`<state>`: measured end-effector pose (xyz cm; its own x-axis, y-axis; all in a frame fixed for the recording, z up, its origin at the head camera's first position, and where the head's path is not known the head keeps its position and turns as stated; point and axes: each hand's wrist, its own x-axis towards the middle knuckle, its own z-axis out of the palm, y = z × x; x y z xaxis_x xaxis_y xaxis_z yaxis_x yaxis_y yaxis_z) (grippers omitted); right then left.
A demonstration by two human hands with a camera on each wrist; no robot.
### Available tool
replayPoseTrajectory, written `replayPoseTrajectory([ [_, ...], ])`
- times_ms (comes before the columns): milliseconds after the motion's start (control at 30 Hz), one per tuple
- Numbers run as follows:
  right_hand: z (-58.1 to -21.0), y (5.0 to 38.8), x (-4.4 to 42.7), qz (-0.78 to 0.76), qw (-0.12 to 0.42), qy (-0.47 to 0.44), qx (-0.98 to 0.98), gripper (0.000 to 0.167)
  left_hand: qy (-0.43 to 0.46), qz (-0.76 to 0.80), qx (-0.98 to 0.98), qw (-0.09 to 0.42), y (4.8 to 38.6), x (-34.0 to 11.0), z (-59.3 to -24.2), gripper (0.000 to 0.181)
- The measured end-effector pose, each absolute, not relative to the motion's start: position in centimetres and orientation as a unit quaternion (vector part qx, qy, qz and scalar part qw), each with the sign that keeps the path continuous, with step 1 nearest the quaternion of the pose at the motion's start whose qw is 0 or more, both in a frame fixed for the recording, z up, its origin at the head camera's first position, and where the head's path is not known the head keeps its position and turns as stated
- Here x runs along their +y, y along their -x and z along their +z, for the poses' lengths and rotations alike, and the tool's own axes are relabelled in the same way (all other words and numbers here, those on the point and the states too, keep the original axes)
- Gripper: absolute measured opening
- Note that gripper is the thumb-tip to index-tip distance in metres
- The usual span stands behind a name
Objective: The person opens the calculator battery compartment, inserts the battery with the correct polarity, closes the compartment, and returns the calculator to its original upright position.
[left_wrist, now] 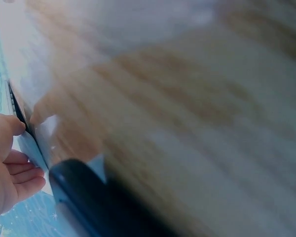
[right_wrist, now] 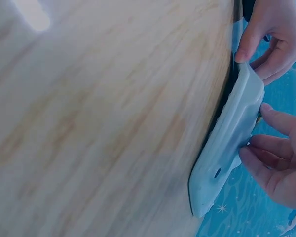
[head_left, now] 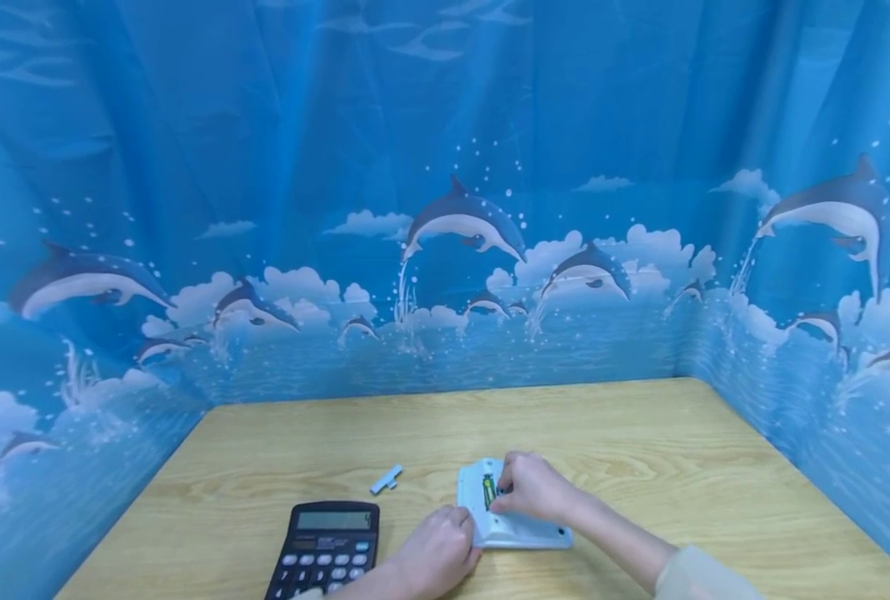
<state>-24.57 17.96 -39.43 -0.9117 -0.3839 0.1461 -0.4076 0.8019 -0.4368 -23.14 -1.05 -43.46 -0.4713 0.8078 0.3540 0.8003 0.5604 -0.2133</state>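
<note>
A pale blue calculator (head_left: pixel 527 533) lies face down on the table, its back turned up and its battery compartment uncovered. A green battery (head_left: pixel 488 490) shows in that slot. My left hand (head_left: pixel 439 550) grips the calculator's left edge, thumb on one face in the right wrist view. At the slot, the thumb and bent fingers of my right hand (head_left: pixel 535 487) pinch at the battery, partly covering it. In the right wrist view, the right hand (right_wrist: pixel 281 158) is against the calculator's back (right_wrist: pixel 227 143), and its fingertips hide most of the slot.
A small pale blue battery cover (head_left: pixel 387 480) with a tab lies left of the calculator. Nearer the front left is a black calculator (head_left: pixel 325 542) with its display lit, beside my left forearm. Blue dolphin-print curtains (head_left: pixel 445 350) enclose the wooden table (head_left: pixel 602 433).
</note>
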Motion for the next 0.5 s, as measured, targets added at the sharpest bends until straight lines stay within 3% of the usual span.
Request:
replayPoseTrajectory([
  [500,-39.01,24.5,18.04,0.251,-0.011,-0.187,-0.95,0.018,0.465,0.016,-0.859,0.212,23.05,-1.06,-43.49,0.023],
])
